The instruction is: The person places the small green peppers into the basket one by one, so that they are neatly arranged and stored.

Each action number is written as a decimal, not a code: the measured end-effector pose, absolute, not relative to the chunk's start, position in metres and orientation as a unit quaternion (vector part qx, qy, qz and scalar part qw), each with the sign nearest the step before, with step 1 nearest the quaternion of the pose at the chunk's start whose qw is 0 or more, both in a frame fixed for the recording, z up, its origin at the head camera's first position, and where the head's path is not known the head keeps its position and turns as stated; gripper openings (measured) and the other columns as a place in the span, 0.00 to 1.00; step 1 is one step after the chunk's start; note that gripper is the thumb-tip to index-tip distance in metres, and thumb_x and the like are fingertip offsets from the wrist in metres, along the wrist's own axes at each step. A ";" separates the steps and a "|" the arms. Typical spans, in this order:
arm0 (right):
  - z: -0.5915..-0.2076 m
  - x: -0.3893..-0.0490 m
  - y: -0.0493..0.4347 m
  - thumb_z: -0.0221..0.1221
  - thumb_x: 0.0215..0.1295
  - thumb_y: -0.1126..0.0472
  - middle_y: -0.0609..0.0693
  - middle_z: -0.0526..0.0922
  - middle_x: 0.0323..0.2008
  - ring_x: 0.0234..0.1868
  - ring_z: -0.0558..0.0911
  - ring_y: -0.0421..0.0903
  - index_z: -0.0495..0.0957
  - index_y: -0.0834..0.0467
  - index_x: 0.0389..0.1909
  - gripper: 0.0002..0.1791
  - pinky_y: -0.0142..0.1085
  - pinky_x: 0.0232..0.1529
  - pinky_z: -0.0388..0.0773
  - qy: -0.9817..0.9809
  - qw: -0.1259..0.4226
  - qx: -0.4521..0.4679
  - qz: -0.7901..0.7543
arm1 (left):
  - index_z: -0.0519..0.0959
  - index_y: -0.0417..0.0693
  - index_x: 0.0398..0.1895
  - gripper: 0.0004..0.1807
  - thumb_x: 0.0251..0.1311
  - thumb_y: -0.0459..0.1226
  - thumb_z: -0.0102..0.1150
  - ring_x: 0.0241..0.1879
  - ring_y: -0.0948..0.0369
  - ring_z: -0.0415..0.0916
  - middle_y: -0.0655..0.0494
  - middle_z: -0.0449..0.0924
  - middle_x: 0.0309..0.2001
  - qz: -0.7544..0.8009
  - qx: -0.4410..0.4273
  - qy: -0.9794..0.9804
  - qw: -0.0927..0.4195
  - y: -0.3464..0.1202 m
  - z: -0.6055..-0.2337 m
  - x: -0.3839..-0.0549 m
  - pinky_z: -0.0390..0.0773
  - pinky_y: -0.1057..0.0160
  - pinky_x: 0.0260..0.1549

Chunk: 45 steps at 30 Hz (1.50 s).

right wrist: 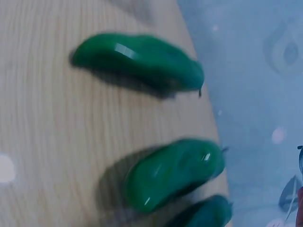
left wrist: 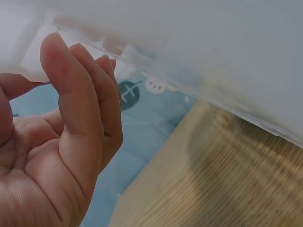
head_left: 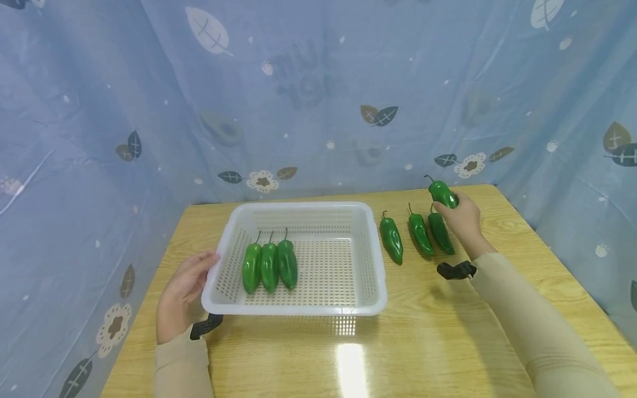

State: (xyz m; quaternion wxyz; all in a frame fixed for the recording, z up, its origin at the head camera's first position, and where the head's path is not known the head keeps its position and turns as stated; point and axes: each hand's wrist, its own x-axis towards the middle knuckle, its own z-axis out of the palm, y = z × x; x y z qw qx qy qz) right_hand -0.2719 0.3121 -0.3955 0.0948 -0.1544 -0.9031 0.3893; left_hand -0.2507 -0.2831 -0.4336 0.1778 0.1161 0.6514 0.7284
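A: What is being done by the left hand?

B: The rim of the white basket is pinched by it, the thumb and fingers being set on either side of the wall, as is also shown in the left wrist view.

A: And the right hand?

B: A green pepper is grasped there, raised above the table, with its stem pointed away from the hand toward the patterned cloth.

A: Where are the other peppers found?

B: Three peppers in the basket are lined up side by side, on the half nearer the left hand, their stems directed away from the person. Three more are laid between the basket and the right hand: the outer pepper just beside the basket, the middle pepper farther toward the right hand, and the inner pepper just below that hand.

A: Is the inner one touched by the thumb?

B: That cannot be told; its stem is seen close by the thumb.

A: What is worn at the wrists?

B: Beige sleeves are worn, and a black device is seen below each hand, the right one being held clear of the peppers.
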 end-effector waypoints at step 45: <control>-0.357 -0.301 0.137 0.59 0.63 0.51 0.63 0.72 0.58 0.54 0.76 0.58 0.60 0.63 0.67 0.36 0.49 0.51 0.78 -0.879 0.078 -0.029 0.471 | 0.77 0.43 0.45 0.15 0.73 0.30 0.36 0.39 0.60 0.83 0.54 0.84 0.39 0.758 0.133 0.610 0.188 -0.282 -0.432 -0.249 0.84 0.62 0.36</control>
